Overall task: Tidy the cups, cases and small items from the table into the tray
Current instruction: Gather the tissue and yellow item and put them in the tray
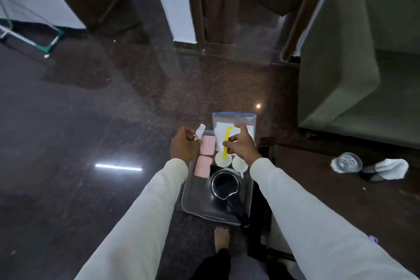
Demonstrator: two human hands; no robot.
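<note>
A clear tray [193, 198] sits on a glass table in front of me. In it lie two pink cases [207, 145] [203, 166], two white cups [222, 159] [239, 163] and a black pot with a handle [225, 185]. My left hand [184, 143] is closed around a small white wrapped item [200, 132] above the tray's far left corner. My right hand [241, 141] pinches a yellow strip [226, 143] that dips into the left cup. A zip bag with a blue seal [234, 118] lies at the tray's far end.
A green-grey armchair [354, 52] stands at the right. On the floor to the right lie a clear plastic cup [346, 162] and a black and white sandal [386, 169]. Dark wooden furniture legs [195, 2] rise beyond the table.
</note>
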